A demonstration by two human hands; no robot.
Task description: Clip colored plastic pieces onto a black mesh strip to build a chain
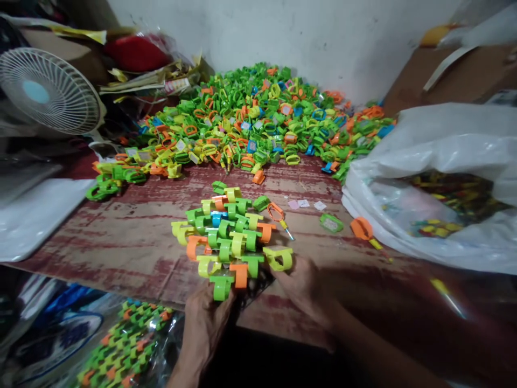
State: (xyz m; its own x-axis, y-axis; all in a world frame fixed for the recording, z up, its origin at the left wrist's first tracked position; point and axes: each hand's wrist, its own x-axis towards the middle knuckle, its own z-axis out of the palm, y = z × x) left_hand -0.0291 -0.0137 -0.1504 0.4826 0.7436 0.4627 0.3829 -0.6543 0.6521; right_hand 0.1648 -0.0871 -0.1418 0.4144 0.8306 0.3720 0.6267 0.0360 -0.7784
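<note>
A stacked bundle of small plastic toy pieces (228,229) in green, yellow and orange rests on a dark card at the near edge of the worn red board (121,237). My left hand (205,323) grips the near end of that card from below. My right hand (301,285) pinches a yellow-green piece (279,257) at the bundle's right side. A big heap of the same coloured pieces (258,118) lies against the far wall.
A white plastic bag (436,172) holding more pieces sits at right. Loose orange and green pieces (361,228) lie beside it. A white fan (48,91) stands at far left. A clear packet of arranged pieces (125,345) lies below the board.
</note>
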